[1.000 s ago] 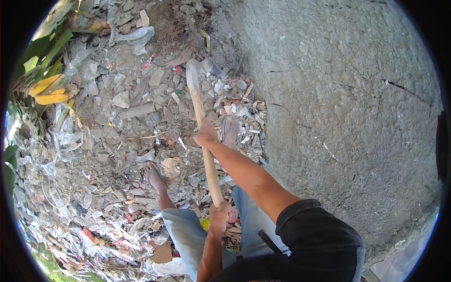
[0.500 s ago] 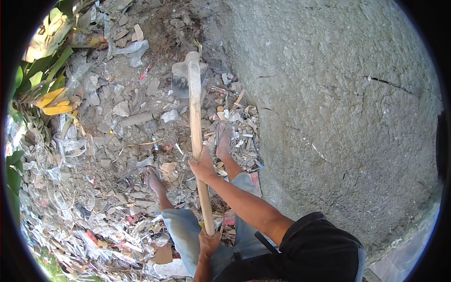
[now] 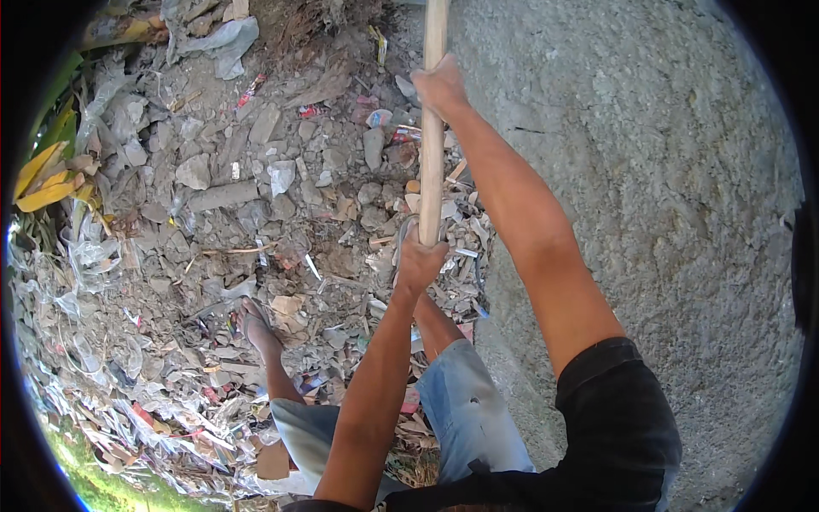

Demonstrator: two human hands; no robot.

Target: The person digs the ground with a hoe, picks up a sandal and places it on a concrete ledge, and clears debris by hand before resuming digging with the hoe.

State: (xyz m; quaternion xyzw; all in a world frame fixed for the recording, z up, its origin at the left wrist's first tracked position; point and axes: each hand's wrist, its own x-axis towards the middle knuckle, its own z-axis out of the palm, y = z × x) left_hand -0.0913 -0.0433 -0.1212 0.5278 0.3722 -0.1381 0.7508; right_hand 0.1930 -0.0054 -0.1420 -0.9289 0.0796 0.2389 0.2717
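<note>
Both of my hands grip the pale wooden handle of a hoe, which runs almost straight up and away from me. My left hand is closed around the handle's near end, above my right foot. Farther along, my right hand wraps the shaft with that arm stretched out. The hoe's blade lies beyond the upper edge of the picture and cannot be seen. Beneath the handle is rubble mixed with scraps of litter.
A big grey rock-like surface rises along the right. Stones, plastic bags and paper scraps cover the ground on the left. Yellowing leaves stick in at the left edge. My sandalled left foot stands on the debris.
Both hands have swung the hoe forward and up, away from my body. Its blade, visible over the rubble before, has left the picture. My arms are now stretched farther out.
</note>
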